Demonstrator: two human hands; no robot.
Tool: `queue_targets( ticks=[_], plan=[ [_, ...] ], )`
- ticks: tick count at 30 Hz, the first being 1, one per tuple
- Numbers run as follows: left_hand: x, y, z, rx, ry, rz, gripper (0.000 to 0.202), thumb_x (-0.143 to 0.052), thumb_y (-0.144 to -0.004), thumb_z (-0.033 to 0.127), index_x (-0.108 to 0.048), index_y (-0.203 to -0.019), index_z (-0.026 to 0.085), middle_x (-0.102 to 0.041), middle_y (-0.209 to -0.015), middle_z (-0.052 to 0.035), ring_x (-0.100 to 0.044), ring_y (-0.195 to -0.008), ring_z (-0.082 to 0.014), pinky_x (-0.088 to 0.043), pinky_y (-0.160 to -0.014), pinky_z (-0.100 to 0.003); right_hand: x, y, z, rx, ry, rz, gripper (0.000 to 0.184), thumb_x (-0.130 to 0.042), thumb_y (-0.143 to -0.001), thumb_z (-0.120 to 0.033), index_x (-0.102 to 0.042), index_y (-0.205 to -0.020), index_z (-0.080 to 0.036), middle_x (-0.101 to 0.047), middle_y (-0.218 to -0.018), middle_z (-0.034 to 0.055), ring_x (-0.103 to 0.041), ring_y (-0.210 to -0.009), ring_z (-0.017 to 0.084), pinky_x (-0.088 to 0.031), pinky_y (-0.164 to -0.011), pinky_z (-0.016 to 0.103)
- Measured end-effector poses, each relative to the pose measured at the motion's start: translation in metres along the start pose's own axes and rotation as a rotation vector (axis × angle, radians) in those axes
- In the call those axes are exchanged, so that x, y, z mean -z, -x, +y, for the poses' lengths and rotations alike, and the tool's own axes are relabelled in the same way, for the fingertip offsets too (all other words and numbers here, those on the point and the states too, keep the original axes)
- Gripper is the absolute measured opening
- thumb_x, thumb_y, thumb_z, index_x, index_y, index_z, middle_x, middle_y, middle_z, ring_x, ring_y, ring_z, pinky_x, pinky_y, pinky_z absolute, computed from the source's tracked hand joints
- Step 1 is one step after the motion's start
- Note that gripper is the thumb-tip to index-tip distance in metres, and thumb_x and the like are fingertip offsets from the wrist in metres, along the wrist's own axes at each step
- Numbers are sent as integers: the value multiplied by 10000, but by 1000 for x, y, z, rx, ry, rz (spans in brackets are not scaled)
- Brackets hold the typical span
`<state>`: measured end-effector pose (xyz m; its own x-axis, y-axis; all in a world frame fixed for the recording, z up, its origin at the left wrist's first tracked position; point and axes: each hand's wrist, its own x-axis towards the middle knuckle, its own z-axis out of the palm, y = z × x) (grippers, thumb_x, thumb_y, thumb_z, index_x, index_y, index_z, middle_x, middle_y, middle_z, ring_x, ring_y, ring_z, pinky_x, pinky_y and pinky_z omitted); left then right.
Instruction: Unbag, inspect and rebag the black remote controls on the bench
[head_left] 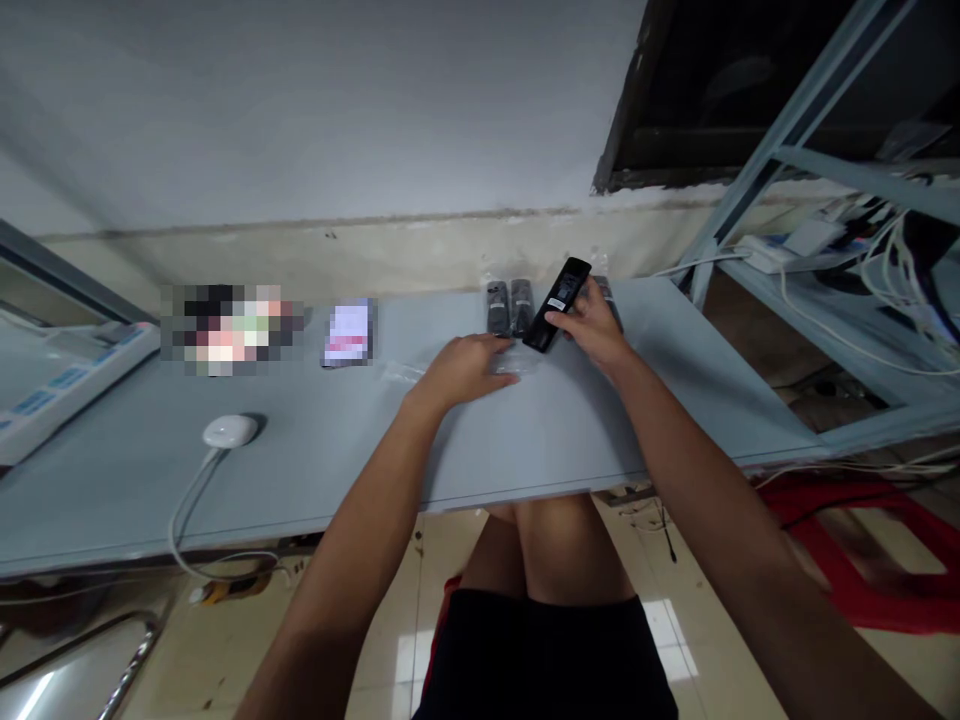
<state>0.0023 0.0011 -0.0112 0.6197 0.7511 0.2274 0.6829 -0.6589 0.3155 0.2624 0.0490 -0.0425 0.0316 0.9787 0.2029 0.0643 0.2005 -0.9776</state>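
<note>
The person's bare forearms [367, 520] extend over a pale blue-grey tabletop [300, 460]. The right hand [598, 328] has its fingers closed round a black remote-shaped device [559, 302], slanted just right of two dark bagged devices [521, 308] near the wall; the left hand [465, 370], thumb spread wide of its fingers, lies over clear plastic [401, 374].

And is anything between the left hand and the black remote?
Nothing solid visibly blocks the left hand from the black remote; clear plastic lies near the fingers, two wrapped remotes toward the wall.
</note>
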Motion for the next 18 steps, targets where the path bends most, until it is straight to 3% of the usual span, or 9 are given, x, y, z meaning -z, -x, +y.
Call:
queue_targets(
  ticks=[2,4,11,18],
  plan=[
    [1,0,-2,25,-15,9,474,-736,-911,384,-720,-1340,182,-782,-1221,-140,-741,-1106,-314,-566,-976,-437,2,0,-1,12,42,7,1151,-818,-768,-343,-138,-1697,-357,-624,-1481,137,-716,-961,249,-621,-672,346],
    [2,0,-4,50,-32,27,464,-729,-911,387,-726,-1332,191,-787,-1201,-134,-740,-1091,-312,-564,-964,-435,3,0,-3,37,79,-18,1174,-800,-800,-345,-72,-1720,-386,-556,-1562,145,-717,-1013,273,-640,-674,369],
    [4,0,0,53,-29,35,417,-755,-897,387,-749,-1269,198,-776,-1115,-123,-731,-1025,-309,-564,-918,-431,-1,6,-3,99,115,-91,1196,-845,-793,-351,-102,-1729,-406,-437,-1653,148,-685,-1153,316,-676,-722,397],
    [5,0,11,47,17,91,530,-731,-924,504,-695,-1348,188,-738,-1191,-132,-727,-1015,-286,-569,-881,-392,-3,4,0,82,82,-34,1194,-862,-785,-440,-129,-1727,-402,-429,-1655,154,-734,-917,241,-666,-709,392]
  ],
)
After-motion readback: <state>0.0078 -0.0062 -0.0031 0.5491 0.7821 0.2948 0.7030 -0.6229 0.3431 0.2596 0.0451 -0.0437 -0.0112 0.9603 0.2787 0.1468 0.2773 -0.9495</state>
